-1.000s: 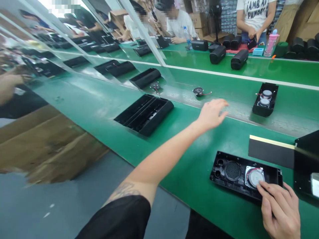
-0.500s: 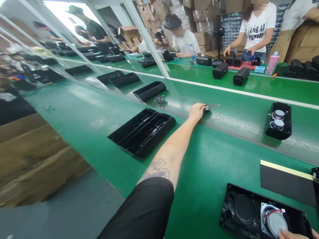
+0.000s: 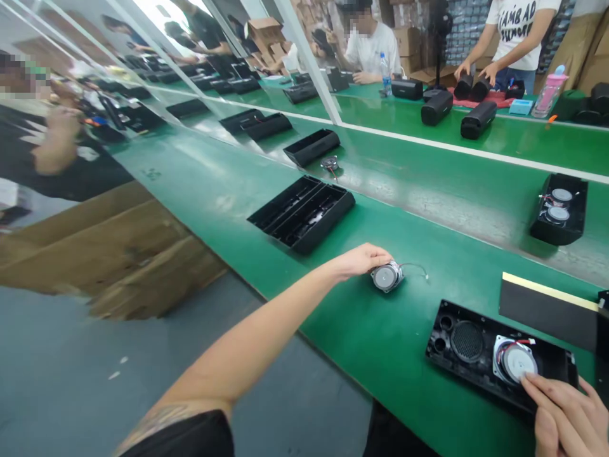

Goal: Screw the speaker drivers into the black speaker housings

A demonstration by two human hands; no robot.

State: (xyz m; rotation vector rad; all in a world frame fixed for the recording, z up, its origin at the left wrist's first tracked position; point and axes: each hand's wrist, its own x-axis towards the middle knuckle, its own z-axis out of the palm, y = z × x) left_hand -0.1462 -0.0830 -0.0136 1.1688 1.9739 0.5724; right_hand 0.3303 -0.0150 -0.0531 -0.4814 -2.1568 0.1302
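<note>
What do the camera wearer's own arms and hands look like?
The left arm has a black sleeve and, beside its hem, a blurred, tattoo-like marking. The left hand and right hand are ungloved; no watch shows on the left wrist. The right sleeve is out of view.

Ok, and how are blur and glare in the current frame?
Head view: left hand and the speaker it holds look fairly sharp; head view: pale glare on the green bench; head view: the co-worker's arm at far left looks smeared.
</note>
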